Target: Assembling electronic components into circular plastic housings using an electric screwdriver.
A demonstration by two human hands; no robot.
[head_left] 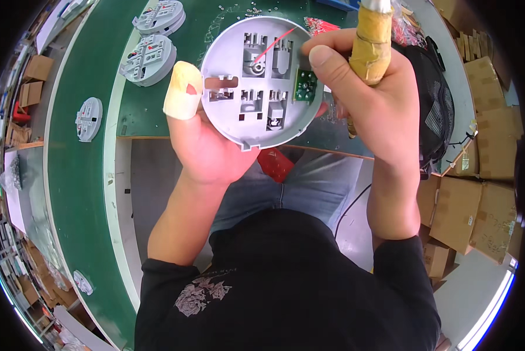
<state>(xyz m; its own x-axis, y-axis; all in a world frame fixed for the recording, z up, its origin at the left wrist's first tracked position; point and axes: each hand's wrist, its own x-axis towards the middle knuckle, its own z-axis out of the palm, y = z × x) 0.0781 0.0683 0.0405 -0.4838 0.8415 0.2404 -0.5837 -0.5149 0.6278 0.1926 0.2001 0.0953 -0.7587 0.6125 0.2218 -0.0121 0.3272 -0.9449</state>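
A round light-grey plastic housing (227, 61) is held up by my left hand (213, 152), with its inner side showing. My left thumb wears a pale finger cover (185, 93) and lies along the rim; the other fingers are hidden behind. A small green circuit board (305, 85) sits at the housing's right edge. One thin red wire (276, 42) runs slantwise across the slots from the upper rim. My right hand (385, 108) grips a tool with a yellow-taped handle (372, 44); its thumb and forefinger reach the rim above the board. The tool's lower end is mostly hidden.
Two similar grey round units (151, 60) stand at the upper left, with further parts (89, 120) on the green bench (75, 216). Red wires (321, 26) lie beyond the housing. A black mesh bag (432, 99) and cardboard boxes (461, 205) are at the right.
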